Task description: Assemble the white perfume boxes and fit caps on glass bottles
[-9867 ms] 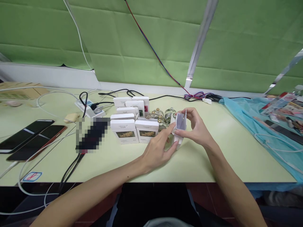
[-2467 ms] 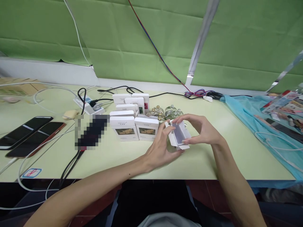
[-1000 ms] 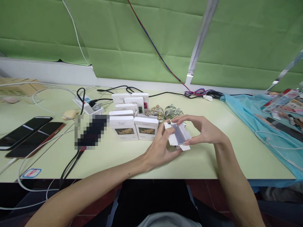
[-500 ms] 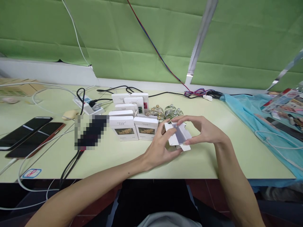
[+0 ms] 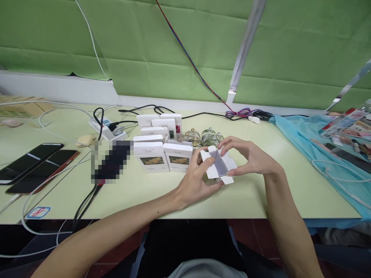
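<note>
While gripping the open white cardboard box (image 5: 213,171), right of frame middle, in left hand (image 5: 194,181) and right hand (image 5: 249,158), best squeeze softly.

Black phone (image 5: 30,163) beside brown-edged phone (image 5: 43,172), left; blue sheet (image 5: 307,135), right.

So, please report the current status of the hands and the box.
Left hand holding box, right hand at its open end. Flaps spread. Bottles close behind; other boxes to the left.
</note>
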A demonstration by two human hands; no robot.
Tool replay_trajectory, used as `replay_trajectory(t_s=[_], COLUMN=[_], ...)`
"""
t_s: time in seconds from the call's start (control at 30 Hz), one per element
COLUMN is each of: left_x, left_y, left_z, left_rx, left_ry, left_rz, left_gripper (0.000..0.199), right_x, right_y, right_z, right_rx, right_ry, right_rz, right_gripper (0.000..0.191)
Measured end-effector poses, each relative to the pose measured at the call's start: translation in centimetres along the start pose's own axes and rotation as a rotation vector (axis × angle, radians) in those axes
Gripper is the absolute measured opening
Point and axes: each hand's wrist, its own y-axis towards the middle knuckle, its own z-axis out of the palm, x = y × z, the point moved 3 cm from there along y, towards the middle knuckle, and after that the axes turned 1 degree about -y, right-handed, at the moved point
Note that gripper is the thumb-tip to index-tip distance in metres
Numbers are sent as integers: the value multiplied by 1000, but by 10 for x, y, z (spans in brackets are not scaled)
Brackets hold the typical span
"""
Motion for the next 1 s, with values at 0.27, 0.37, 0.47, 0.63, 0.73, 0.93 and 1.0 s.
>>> replay_trajectory(t_s=[0.27, 0.37, 0.47, 0.63, 0.73, 0.93, 1.0], left_x=[1, 1, 2, 1, 1, 0, -1], left_y=[-1, -1, -2, -2, -1, 0, -1], left_z=[1, 2, 1, 1, 1, 1, 1], left_rx=[-8, -5, -10, -13, -14, -15, -14], left_ry=[6, 5, 2, 0, 1, -1, -2], left_rz=[-2, -7, -4, 3, 3, 15, 16], left_gripper=[49, 48, 48, 47, 47, 44, 44], right_x=[-3, -5, -6, -8, -10, -17, -19], right_y=[0, 1, 2, 4, 5, 7, 8], right_z=[-4, -4, -2, 1, 1, 5, 5], right_rx=[48, 24, -14, 16, 29, 62, 78], right_ry=[35, 94, 150, 214, 241, 310, 308], right_rz=[-9, 34, 86, 120, 139, 166, 176], right_gripper=[40, 28, 24, 24, 25, 30, 31])
